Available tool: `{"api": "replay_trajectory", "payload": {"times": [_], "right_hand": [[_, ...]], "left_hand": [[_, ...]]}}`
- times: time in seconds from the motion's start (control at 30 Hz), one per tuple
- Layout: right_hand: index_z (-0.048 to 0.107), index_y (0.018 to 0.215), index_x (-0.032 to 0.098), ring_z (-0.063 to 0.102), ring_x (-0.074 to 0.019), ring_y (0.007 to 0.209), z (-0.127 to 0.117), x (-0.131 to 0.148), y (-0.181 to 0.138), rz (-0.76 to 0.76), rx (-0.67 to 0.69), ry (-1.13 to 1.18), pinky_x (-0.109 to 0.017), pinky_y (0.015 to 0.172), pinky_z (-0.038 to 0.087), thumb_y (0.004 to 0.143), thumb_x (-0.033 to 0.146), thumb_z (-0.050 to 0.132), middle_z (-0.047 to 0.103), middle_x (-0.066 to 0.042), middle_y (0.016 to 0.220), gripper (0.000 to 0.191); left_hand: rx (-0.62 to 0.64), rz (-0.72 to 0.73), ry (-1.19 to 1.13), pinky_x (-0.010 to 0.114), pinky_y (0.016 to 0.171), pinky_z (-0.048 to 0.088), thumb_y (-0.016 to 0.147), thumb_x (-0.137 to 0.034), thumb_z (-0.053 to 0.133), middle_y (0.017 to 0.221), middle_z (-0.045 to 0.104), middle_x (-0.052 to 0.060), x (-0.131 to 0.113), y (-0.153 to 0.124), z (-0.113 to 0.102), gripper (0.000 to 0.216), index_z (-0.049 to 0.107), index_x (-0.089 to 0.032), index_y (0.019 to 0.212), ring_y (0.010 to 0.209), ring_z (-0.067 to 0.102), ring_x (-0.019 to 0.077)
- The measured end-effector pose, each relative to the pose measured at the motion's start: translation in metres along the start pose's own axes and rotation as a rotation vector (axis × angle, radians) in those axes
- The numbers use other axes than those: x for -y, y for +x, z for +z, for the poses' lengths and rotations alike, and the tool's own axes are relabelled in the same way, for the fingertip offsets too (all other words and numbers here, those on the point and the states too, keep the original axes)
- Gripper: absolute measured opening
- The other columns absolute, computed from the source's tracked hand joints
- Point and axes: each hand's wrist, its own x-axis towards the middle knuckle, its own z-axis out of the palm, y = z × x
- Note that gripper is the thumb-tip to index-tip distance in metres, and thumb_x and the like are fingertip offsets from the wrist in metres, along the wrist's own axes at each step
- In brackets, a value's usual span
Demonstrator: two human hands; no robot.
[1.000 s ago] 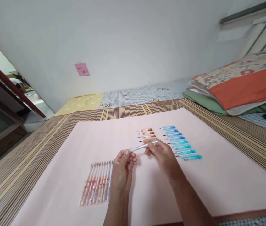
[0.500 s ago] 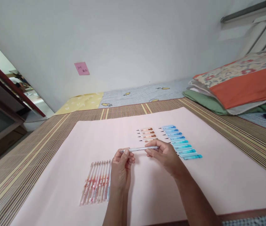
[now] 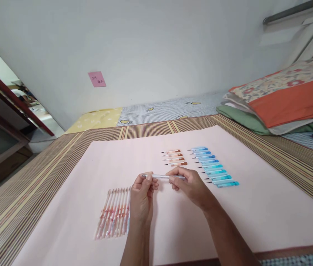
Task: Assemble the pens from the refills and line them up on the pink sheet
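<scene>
A slim pale pen (image 3: 160,177) is held level above the pink sheet (image 3: 184,229) between both hands. My left hand (image 3: 143,192) pinches its left end, and my right hand (image 3: 189,183) has thumb and fingers closed on the right end. To the left of my left hand lies a row of clear pens with pink and red patterns (image 3: 114,212), side by side; my forearm partly covers the row's right edge. Beyond my hands are several short brown-ended pieces with dark tips (image 3: 175,159). A column of similar blue to turquoise pieces (image 3: 214,170) lies further right.
The sheet rests on a striped woven mat (image 3: 48,159). Folded orange and floral bedding (image 3: 292,99) is piled at the right. A white wall (image 3: 167,51) with a pink note (image 3: 97,79) stands behind. At the left is a doorway frame (image 3: 14,96).
My right hand has slid slightly left along the pen, closer to my left hand, and now covers more of its right end. The laid-out rows are unchanged.
</scene>
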Motion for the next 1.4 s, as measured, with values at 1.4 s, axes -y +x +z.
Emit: {"api": "replay_trajectory", "payload": {"times": [1.4], "right_hand": [[0.069,0.099,0.012,0.059,-0.0115,0.045,0.003,-0.004,-0.004,0.188,0.362,0.200,-0.022,0.045,0.036,0.098,0.057,0.046,0.071,-0.006,0.064,0.050]], "left_hand": [[0.123,-0.037,0.038,0.020,0.061,0.046,0.075,-0.040,0.083,0.066,0.061,0.002,-0.001,0.004,-0.009,0.032,0.077,-0.012,0.090,0.061,0.054,0.0091]]}}
